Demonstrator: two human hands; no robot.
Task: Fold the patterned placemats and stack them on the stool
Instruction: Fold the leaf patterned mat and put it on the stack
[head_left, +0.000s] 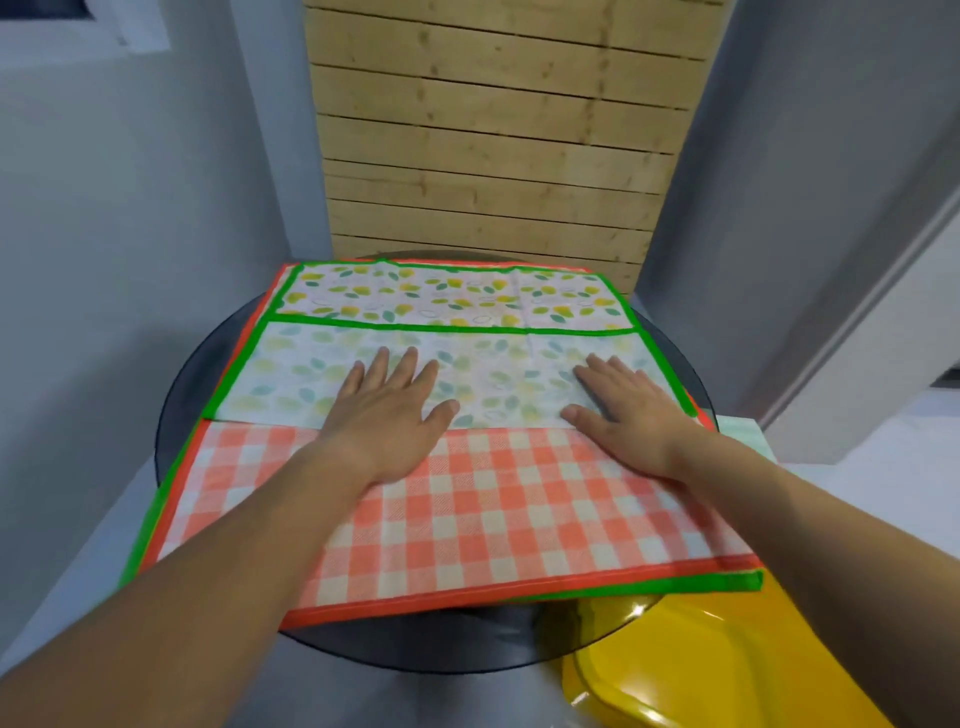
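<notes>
Pressing flat on the lemon-print placemat (363, 358), both hands have their fingers spread, palms down, not pinching anything. Left hand (387, 415) sits about mid-mat, right hand (631, 410) is nearer the mat's right edge, and the two are well apart.

That lemon mat has a green border and it's folded: the near half is doubled over, showing its paler back, and the brighter printed strip shows beyond the fold edge, on the far side from the person. Both palms are on the pale folded part, with the wrists reaching back over the orange checked placemat (467, 509).

The checked one lies right under the lemon mat, sticking out toward the person, orange trim along its near edge. A green edge (717, 582) peeks out below its near right corner, so there's more layered under it, can't tell what exactly.

The whole pile rests on a round dark glass bench (415, 649). A yellow plastic stool (701, 670) shows just past the bench's near right rim, partly under the glass. Wooden slats (493, 130) stand behind the bench.
</notes>
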